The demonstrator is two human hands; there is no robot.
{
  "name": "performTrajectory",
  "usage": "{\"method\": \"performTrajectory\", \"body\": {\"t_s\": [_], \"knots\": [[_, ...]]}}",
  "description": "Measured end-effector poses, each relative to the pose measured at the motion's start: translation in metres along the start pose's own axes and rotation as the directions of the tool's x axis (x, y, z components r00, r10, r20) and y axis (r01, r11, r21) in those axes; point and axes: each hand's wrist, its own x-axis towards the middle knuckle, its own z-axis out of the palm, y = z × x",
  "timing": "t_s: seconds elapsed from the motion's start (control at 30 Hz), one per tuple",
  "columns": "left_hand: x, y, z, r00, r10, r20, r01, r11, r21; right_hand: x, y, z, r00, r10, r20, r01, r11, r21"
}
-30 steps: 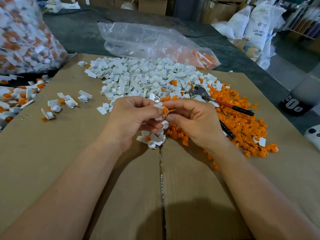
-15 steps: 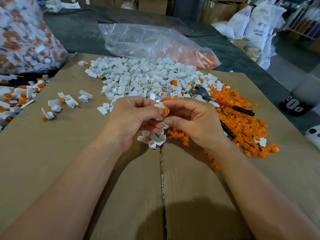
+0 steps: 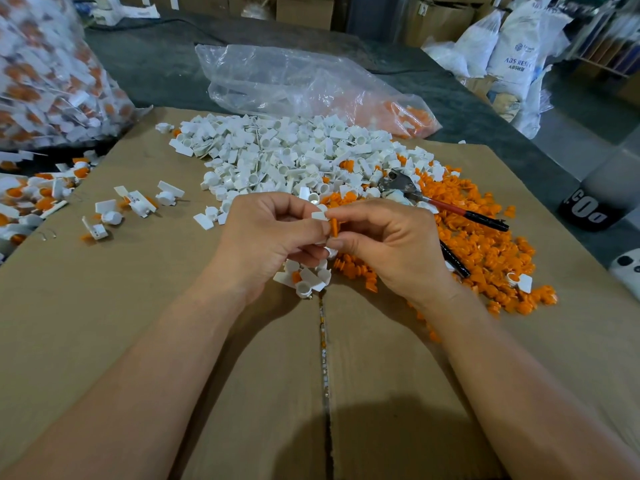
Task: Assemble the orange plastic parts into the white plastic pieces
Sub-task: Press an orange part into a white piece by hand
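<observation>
while both forearms reach in from the near edge and meet above the taped seam of the matte brown cardboard (image 3: 207,341), the left hand (image 3: 266,244) curls its fingers round a small white piece (image 3: 319,215), and the right hand (image 3: 391,247) pinches an orange part (image 3: 334,227) between thumb and forefinger. the orange part, a short ribbed plug, stands upright and touches the white piece right where the two sets of fingertips meet. just beneath the hands lies a small cluster (image 3: 306,280) of glossy white cups with flat tabs. to the right spreads a heap of orange parts (image 3: 485,251), with metal-nosed pliers (image 3: 450,206) lying across it. beyond the hands sits a wide pile of white pieces (image 3: 287,157). a few joined white-and-orange pieces (image 3: 138,202) lie scattered to the left. farther back slumps a crumpled clear plastic bag (image 3: 294,81), and at far left a full bag (image 3: 45,81) of white-and-orange pieces.
</observation>
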Motion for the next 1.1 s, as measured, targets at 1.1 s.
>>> {"method": "performTrajectory", "body": {"t_s": [1.1], "knots": [[-0.0007,0.0007,0.0,1.0,0.026,-0.001,-0.026,1.0,-0.011,-0.0006,-0.0051,0.0005,0.989,0.146,0.012,-0.146,0.987,0.069]]}}
